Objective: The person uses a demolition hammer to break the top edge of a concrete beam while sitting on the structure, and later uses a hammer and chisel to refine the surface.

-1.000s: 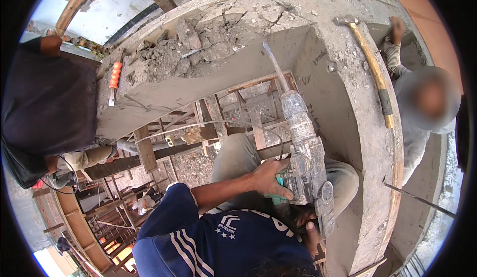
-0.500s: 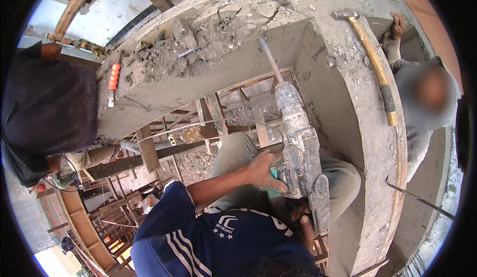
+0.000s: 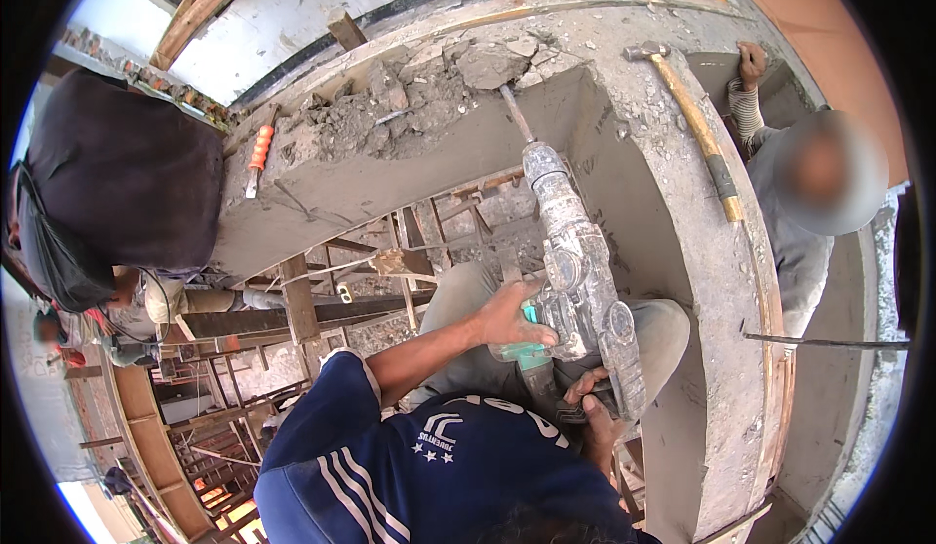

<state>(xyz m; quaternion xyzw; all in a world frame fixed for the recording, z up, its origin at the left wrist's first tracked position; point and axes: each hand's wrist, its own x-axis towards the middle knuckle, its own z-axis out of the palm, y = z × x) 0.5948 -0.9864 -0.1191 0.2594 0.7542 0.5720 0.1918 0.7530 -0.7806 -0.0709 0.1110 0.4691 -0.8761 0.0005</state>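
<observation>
A dusty grey demolition hammer (image 3: 577,252) with a green part lies across my bent knees and points away from me. My left hand (image 3: 513,316) is wrapped round its side by the green part. At its rear end, my right hand (image 3: 599,415) grips the handle, partly hidden by the body. The hammer's steel chisel bit (image 3: 518,115) meets the inner edge of the concrete beam (image 3: 390,183), just below a broken concrete slab piece (image 3: 491,64). Crumbled concrete rubble (image 3: 361,115) lies along the beam top to the left.
An orange-handled tool (image 3: 259,159) lies on the beam at left, and a wooden-handled hammer (image 3: 697,120) on the right beam. One person in dark clothing (image 3: 122,174) is at left, another in grey (image 3: 790,242) at right. Timber props (image 3: 300,300) stand below the opening.
The chisel tip has come up against the beam edge, and a piece of concrete there now stands out as a separate slab. The view has shifted slightly; both hands stay on the demolition hammer.
</observation>
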